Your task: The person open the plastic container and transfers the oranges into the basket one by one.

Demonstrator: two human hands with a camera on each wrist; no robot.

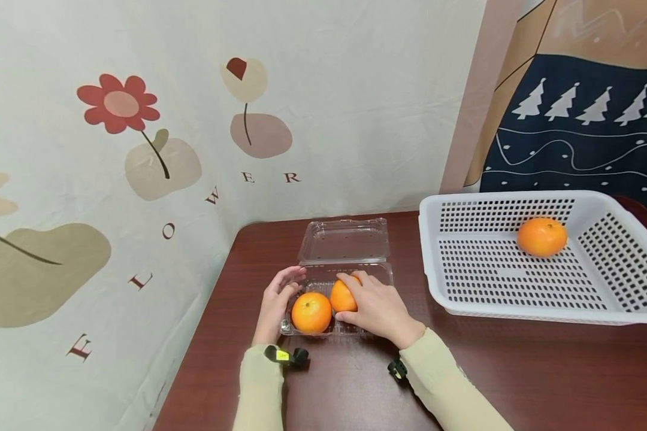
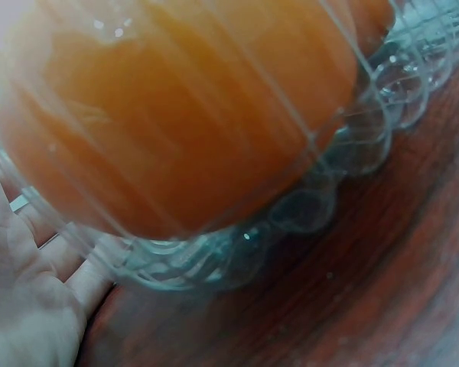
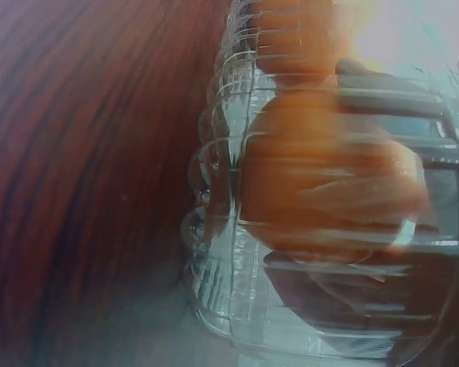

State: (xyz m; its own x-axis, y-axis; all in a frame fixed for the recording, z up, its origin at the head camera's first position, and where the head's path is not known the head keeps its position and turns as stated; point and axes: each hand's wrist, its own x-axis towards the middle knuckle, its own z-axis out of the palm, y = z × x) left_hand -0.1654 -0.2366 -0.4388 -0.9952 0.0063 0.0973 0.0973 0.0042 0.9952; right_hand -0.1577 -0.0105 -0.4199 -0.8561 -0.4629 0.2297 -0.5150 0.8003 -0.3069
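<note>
A clear plastic clamshell box (image 1: 318, 272) lies on the table with its lid (image 1: 345, 240) folded back, away from me. One orange (image 1: 311, 312) sits in the left half of the box. My right hand (image 1: 380, 308) reaches into the right half and grips a second orange (image 1: 342, 296), fingers over its top and thumb at its near side. Along the box's left wall, my left hand (image 1: 274, 302) rests with loosely bent fingers. In the left wrist view, that hand's palm and fingers (image 2: 57, 260) lie outside the clear wall, beside the left orange (image 2: 191, 115).
To the right stands a white perforated basket (image 1: 507, 308) holding one orange (image 1: 541, 237). The dark red wooden table (image 1: 350, 389) meets a flower-printed cloth (image 1: 345, 149) at its back and left. Wrist cameras (image 1: 301, 358) sit at both sleeves.
</note>
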